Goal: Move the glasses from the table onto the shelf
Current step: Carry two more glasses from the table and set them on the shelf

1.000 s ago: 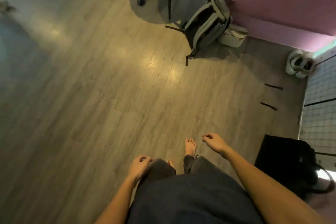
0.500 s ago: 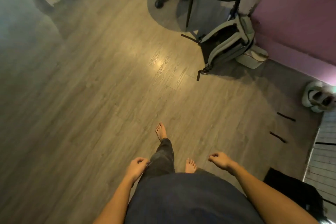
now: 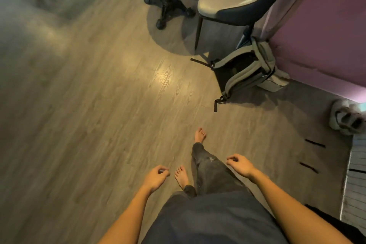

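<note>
Head view: left hand [image 3: 156, 179] and right hand [image 3: 240, 165], loosely curled and empty, hang over the floor [image 3: 89, 105] near a chair [image 3: 237, 4].

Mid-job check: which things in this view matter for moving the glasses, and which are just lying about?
Job:
left hand, loosely curled, holding nothing
right hand, loosely curled, holding nothing
No glasses or shelf in view.

Lying about:
backpack on the floor
chair
black pedestal base
shoes
</note>
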